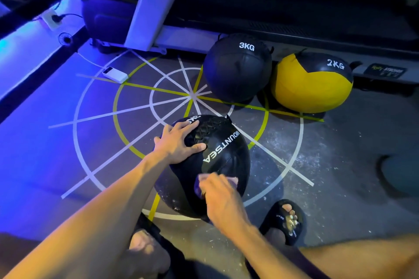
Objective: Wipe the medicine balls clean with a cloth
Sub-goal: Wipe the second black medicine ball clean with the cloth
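Ball, lettering running toward the viewer; left hand flat on top, right hand gripping cloth.

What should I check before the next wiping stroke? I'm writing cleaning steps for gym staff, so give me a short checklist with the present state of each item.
1. Black Mountsea ball steadied: ok, the left hand lies flat on its top by the lacing.
2. Cloth on the surface: ok, the right hand presses it against the ball's near side.
3. Cloth clean enough: cannot tell, mostly hidden under the hand.
4. Ball resting on the floor: ok, it sits on the painted circle lines.
5. Other balls wiped: cannot tell; the 3KG ball and yellow 2KG ball sit apart, untouched.
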`<state>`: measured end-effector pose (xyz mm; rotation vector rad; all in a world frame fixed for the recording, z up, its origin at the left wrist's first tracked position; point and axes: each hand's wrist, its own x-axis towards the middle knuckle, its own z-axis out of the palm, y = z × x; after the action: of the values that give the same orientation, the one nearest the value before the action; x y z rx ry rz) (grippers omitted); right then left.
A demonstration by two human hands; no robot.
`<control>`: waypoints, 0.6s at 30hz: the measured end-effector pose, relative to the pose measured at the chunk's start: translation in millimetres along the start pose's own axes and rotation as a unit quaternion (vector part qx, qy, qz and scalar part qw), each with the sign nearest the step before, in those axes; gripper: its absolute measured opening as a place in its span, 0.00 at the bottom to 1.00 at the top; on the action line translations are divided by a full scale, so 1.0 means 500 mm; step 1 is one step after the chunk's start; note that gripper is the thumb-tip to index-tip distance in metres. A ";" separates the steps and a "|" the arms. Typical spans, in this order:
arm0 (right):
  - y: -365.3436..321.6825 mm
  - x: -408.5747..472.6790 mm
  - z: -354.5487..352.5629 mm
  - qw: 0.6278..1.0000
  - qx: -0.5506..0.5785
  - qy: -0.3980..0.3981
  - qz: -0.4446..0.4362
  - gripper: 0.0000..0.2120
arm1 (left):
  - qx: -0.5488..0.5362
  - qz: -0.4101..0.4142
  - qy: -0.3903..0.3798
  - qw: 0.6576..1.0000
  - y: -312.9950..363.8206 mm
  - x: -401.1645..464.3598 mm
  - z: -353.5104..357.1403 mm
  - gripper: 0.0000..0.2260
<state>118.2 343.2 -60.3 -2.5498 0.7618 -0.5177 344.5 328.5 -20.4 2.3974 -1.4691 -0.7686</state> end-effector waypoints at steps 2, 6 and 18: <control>0.028 -0.006 0.004 0.997 -0.024 -0.037 -0.057 0.13 | -0.011 0.002 -0.002 1.000 -0.009 -0.005 0.002 0.37; 0.121 0.056 -0.052 0.991 0.021 0.017 0.129 0.14 | -0.018 -0.006 0.007 1.000 -0.013 -0.009 0.006 0.37; 0.055 -0.011 -0.023 0.997 0.061 0.006 0.052 0.14 | -0.029 -0.034 0.032 0.998 -0.005 -0.013 0.011 0.37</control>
<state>96.7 322.3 -65.4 -2.3839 0.8353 -0.5290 341.2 336.0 -24.0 2.4160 -1.3300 -0.7301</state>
